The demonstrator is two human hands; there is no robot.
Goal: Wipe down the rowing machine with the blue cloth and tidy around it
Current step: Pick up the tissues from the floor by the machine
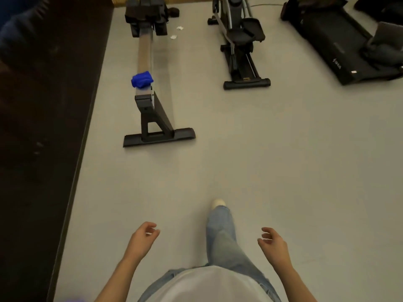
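Note:
The rowing machine (145, 53) stretches away from me at upper left, its long rail ending in a black rear stand (157, 131) on the floor. A bunched blue cloth (141, 79) lies on the rail near its rear end. Two crumpled white scraps (177, 32) lie on the floor to the right of the machine's front part. My left hand (144, 237) and my right hand (271, 241) hang low in front of me, both empty with loosely curled fingers, well short of the machine.
A dark wall or panel (43, 127) runs along the left side. An elliptical trainer (239, 44) stands in the middle back and a treadmill (340, 44) at the right. A small dark object (174, 11) lies near the rower's front. My leg (220, 227) steps forward on the grey floor.

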